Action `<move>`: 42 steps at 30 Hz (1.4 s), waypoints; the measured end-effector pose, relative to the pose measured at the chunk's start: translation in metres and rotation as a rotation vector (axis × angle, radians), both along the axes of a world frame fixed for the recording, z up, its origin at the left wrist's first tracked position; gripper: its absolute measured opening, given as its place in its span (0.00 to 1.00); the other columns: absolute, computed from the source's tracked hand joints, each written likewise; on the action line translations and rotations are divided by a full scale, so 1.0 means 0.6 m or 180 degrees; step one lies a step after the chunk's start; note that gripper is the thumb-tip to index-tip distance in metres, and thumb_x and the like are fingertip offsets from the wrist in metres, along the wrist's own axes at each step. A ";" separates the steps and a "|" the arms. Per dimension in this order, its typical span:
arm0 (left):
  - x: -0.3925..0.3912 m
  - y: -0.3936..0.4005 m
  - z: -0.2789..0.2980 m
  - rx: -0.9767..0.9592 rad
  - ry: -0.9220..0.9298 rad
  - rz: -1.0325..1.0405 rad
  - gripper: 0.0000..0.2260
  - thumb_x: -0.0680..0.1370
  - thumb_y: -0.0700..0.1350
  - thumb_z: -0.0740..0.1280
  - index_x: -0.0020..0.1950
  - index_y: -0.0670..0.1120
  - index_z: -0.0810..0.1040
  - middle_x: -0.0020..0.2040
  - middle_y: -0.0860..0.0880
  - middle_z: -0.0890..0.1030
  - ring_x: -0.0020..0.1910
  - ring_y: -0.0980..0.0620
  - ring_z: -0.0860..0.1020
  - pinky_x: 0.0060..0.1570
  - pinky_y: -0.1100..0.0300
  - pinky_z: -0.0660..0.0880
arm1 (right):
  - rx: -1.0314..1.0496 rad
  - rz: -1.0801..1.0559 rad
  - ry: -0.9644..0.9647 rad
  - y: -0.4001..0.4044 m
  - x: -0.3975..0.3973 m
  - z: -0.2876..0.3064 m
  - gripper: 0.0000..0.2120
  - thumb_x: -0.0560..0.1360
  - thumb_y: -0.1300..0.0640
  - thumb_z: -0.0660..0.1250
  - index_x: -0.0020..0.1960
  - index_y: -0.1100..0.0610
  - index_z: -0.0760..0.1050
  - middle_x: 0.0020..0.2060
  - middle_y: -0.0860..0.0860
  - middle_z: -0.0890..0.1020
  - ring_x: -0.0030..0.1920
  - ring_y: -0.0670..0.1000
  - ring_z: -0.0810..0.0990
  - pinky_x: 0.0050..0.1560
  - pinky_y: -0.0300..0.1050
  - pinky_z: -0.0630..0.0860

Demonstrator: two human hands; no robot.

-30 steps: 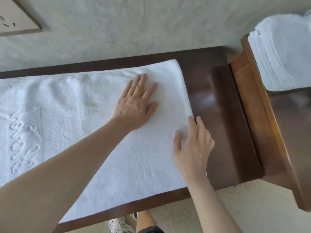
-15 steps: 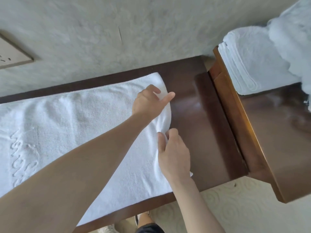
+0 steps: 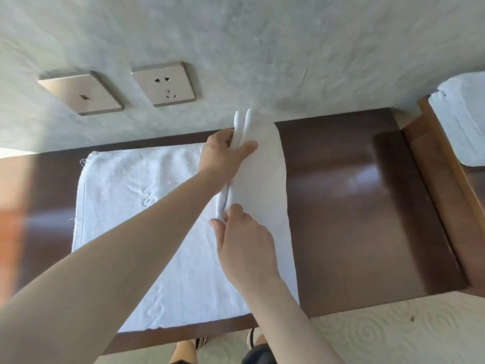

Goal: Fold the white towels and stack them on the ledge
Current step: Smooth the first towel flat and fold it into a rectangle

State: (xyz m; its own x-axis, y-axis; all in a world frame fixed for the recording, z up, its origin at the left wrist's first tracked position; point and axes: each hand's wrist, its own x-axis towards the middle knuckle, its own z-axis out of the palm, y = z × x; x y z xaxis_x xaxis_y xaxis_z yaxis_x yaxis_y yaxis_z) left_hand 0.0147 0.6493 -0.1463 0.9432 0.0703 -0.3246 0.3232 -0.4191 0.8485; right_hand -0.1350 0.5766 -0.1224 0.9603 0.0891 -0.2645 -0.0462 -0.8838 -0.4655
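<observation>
A: From the head view, what's different from a second ago?

B: Back then both hands lay flat on the towel (image 3: pixel 162 232), smoothing it. Now the left hand (image 3: pixel 223 153) has its fingers and thumb curled round the far corner of the right end, and the right hand (image 3: pixel 244 245) pinches the near part of that same edge. Between them that end is raised off the table (image 3: pixel 354 206), standing up as a doubled flap.

A: And the rest of the towel?

B: It lies flat on the dark wood, to the left, with its raised pattern showing. The view has also swung left, so the pile sits further to the right than it did.

A: What does that mean for the job?

B: I'd judge the smoothing is over and a fold has begun: the lifted end looks set to go across onto the flat half. Nothing from this towel is on the ledge (image 3: pixel 443 179) yet.

A: Counts?

B: One towel being folded. One pile of folded towels (image 3: pixel 462 122) on the ledge at the right edge, well apart from the hands; it's cut off, so I can't tell how many are in it. Two wall sockets (image 3: pixel 164 84) above the table. Two hands, both gripping cloth. Two shoes at the bottom.
</observation>
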 end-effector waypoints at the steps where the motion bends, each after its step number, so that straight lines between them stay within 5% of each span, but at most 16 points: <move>1: -0.008 0.033 0.003 -0.0045 -0.0068 0.0024 0.15 0.74 0.55 0.76 0.40 0.47 0.76 0.36 0.55 0.76 0.33 0.57 0.74 0.35 0.61 0.72 | -0.0011 0.0064 0.0005 0.026 -0.002 0.006 0.18 0.84 0.40 0.49 0.56 0.53 0.67 0.44 0.48 0.79 0.42 0.50 0.81 0.38 0.41 0.67; 7: -0.040 0.224 0.032 -0.0562 -0.0304 0.0026 0.16 0.74 0.54 0.77 0.47 0.42 0.80 0.42 0.51 0.79 0.43 0.52 0.79 0.49 0.50 0.80 | 0.0084 0.0193 -0.0015 0.196 -0.014 0.043 0.13 0.84 0.42 0.57 0.53 0.52 0.66 0.48 0.51 0.82 0.47 0.55 0.84 0.40 0.44 0.67; 13: -0.055 0.389 0.029 -0.0922 -0.0272 -0.0003 0.05 0.76 0.52 0.76 0.47 0.53 0.84 0.43 0.55 0.84 0.43 0.56 0.83 0.42 0.62 0.80 | 0.0274 0.0307 -0.0230 0.348 -0.033 0.050 0.12 0.84 0.45 0.58 0.55 0.54 0.69 0.45 0.52 0.83 0.44 0.54 0.85 0.38 0.41 0.69; 16: -0.067 0.466 0.005 -0.1197 -0.0171 0.0152 0.08 0.77 0.51 0.75 0.51 0.48 0.84 0.46 0.51 0.85 0.45 0.52 0.84 0.44 0.57 0.81 | 0.0296 0.0401 -0.0164 0.409 -0.037 0.028 0.12 0.85 0.45 0.57 0.55 0.55 0.69 0.46 0.52 0.83 0.45 0.54 0.85 0.41 0.44 0.75; 21: -0.088 0.546 -0.070 -0.1353 0.0144 0.0611 0.07 0.80 0.48 0.73 0.53 0.46 0.82 0.47 0.50 0.85 0.44 0.51 0.84 0.44 0.55 0.81 | 0.0300 0.0485 0.0074 0.483 -0.041 -0.036 0.12 0.84 0.46 0.59 0.54 0.55 0.69 0.45 0.54 0.82 0.44 0.57 0.85 0.39 0.45 0.67; 25: -0.093 0.562 -0.116 -0.0959 0.0303 0.0858 0.20 0.77 0.55 0.74 0.56 0.38 0.78 0.45 0.46 0.78 0.43 0.50 0.77 0.45 0.50 0.76 | 0.0125 0.0545 0.0476 0.495 -0.041 -0.093 0.14 0.84 0.43 0.58 0.56 0.55 0.67 0.47 0.52 0.81 0.48 0.56 0.84 0.41 0.45 0.67; 29: -0.087 0.562 -0.128 -0.0600 0.0194 0.0893 0.18 0.75 0.58 0.74 0.50 0.44 0.78 0.40 0.51 0.76 0.38 0.54 0.74 0.39 0.53 0.75 | 0.0287 0.0696 0.0578 0.490 -0.046 -0.113 0.16 0.83 0.40 0.55 0.53 0.54 0.67 0.45 0.49 0.79 0.44 0.56 0.81 0.42 0.49 0.74; 33: -0.096 0.558 -0.126 -0.0308 0.0168 0.0906 0.14 0.72 0.58 0.77 0.53 0.54 0.80 0.48 0.53 0.83 0.43 0.55 0.80 0.47 0.53 0.80 | 0.0947 0.0288 0.0738 0.460 -0.028 -0.108 0.13 0.83 0.42 0.57 0.51 0.52 0.70 0.37 0.46 0.77 0.40 0.52 0.78 0.43 0.50 0.75; 38: -0.161 0.549 -0.120 0.0145 0.0262 0.0903 0.22 0.72 0.59 0.77 0.62 0.56 0.76 0.49 0.58 0.82 0.46 0.65 0.79 0.44 0.63 0.78 | 0.0398 0.0300 -0.0655 0.378 0.024 -0.111 0.03 0.78 0.57 0.67 0.51 0.55 0.77 0.42 0.48 0.78 0.45 0.53 0.77 0.48 0.52 0.74; 42: -0.235 0.535 -0.109 0.0423 0.0453 0.0946 0.27 0.70 0.63 0.76 0.64 0.58 0.73 0.47 0.58 0.82 0.43 0.67 0.79 0.33 0.73 0.71 | -0.0076 0.0614 -0.0965 0.331 0.052 -0.131 0.15 0.75 0.58 0.70 0.62 0.56 0.79 0.60 0.54 0.78 0.64 0.59 0.75 0.67 0.58 0.67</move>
State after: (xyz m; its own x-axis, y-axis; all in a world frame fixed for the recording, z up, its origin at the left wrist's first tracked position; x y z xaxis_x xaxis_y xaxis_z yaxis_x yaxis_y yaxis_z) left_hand -0.1265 0.9703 -0.2115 0.8212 0.3854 -0.4208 0.5587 -0.3927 0.7305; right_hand -0.1040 0.7754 -0.2011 0.9615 0.2737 0.0255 0.2596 -0.8736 -0.4117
